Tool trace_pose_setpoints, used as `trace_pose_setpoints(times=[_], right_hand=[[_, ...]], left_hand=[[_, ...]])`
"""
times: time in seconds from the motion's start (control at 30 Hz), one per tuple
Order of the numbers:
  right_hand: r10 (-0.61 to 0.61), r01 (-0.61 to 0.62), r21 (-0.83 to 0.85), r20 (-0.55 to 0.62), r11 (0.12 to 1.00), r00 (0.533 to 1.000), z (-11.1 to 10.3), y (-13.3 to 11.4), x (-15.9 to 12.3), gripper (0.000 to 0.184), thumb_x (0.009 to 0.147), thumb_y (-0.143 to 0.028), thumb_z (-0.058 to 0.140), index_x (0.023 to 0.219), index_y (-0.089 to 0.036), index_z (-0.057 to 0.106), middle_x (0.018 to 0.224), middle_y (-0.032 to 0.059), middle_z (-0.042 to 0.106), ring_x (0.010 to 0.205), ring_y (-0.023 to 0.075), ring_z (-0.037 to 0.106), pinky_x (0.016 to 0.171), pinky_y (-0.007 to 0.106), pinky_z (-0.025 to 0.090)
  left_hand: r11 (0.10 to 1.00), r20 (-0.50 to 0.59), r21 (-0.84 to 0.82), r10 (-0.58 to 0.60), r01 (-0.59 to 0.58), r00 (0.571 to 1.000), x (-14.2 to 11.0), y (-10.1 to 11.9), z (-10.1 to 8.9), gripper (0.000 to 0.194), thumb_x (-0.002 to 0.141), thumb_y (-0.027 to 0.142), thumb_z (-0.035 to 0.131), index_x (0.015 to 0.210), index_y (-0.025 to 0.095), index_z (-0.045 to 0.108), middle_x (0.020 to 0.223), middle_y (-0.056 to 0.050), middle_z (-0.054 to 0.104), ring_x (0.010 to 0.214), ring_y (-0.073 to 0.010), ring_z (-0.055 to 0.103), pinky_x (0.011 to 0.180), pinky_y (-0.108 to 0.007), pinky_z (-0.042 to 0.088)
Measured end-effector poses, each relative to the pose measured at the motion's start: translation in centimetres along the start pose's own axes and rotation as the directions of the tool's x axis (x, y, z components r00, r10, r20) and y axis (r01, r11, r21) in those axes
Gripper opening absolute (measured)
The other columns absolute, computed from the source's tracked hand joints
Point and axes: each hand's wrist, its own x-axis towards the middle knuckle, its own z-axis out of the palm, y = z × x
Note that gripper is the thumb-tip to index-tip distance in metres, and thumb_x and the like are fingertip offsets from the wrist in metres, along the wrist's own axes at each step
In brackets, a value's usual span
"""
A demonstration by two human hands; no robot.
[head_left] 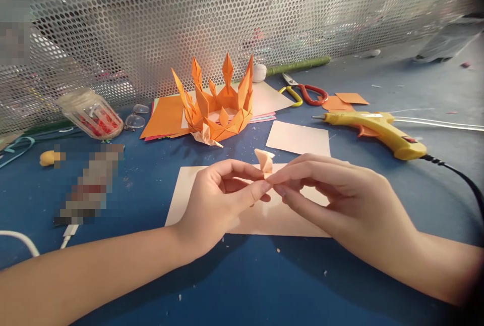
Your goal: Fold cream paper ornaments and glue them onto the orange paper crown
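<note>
Between my two hands is a small folded piece of pale peach paper [265, 161], its pointed top showing above the fingertips. My left hand [229, 192] pinches it between thumb and fingers from the left. From the right, my right hand [336, 195] pinches its lower edge with thumb and forefinger; the fingertips hide that part. Below both hands lies a pale sheet of paper [185, 189] on the blue table. Beyond them stands an orange folded-paper crown [227, 124] with tall points, a pale folded-paper piece [206, 136] at its front.
A yellow glue gun [378, 124] lies at right, its cord trailing off. Scissors [312, 95], orange paper squares [351, 98] and a white paper square [298, 138] are behind. At left are a jar [93, 114], glasses [136, 118] and a blurred-out object [91, 184]. Perforated metal mesh [151, 23] borders the back.
</note>
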Motion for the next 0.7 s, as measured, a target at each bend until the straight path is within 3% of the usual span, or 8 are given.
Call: trace_pose_setpoints(times=[0.2,0.37,0.7], right_hand=[[0.008,-0.008,0.005,-0.024,1.000,1.000,0.16,0.03,0.01,0.012,0.096,-0.027,0.065,0.100,-0.029,0.077,0.091,0.0022,0.078,0.078,0.0186,0.073,0.066,0.031,0.057],[-0.059,0.058,-0.044,-0.022,0.997,0.998,-0.01,-0.25,0.04,0.012,0.095,-0.025,0.065,0.095,-0.027,0.077,0.082,0.0006,0.077,0.067,0.0142,0.068,0.059,0.026,0.053],[-0.063,0.062,-0.061,-0.016,0.996,0.998,-0.02,-0.13,0.01,0.009,0.095,-0.032,0.069,0.092,-0.027,0.076,0.075,-0.0025,0.071,0.059,0.0099,0.060,0.058,0.024,0.052]], left_hand=[[0.995,0.020,-0.073,0.063,-0.061,0.998,-0.05,-0.11,0.17,0.010,0.077,0.015,0.089,0.078,0.021,0.081,0.072,0.003,0.080,0.067,-0.0109,0.077,0.069,-0.018,0.063],[0.993,0.046,-0.093,0.079,-0.075,0.996,-0.24,-0.07,0.33,0.014,0.073,0.009,0.088,0.076,0.020,0.082,0.077,0.003,0.082,0.070,-0.0089,0.077,0.072,-0.014,0.063],[0.994,0.078,-0.087,0.076,-0.069,0.994,0.19,-0.48,-0.02,0.016,0.076,0.006,0.082,0.068,0.020,0.079,0.075,0.004,0.081,0.072,-0.0071,0.075,0.073,-0.012,0.061]])
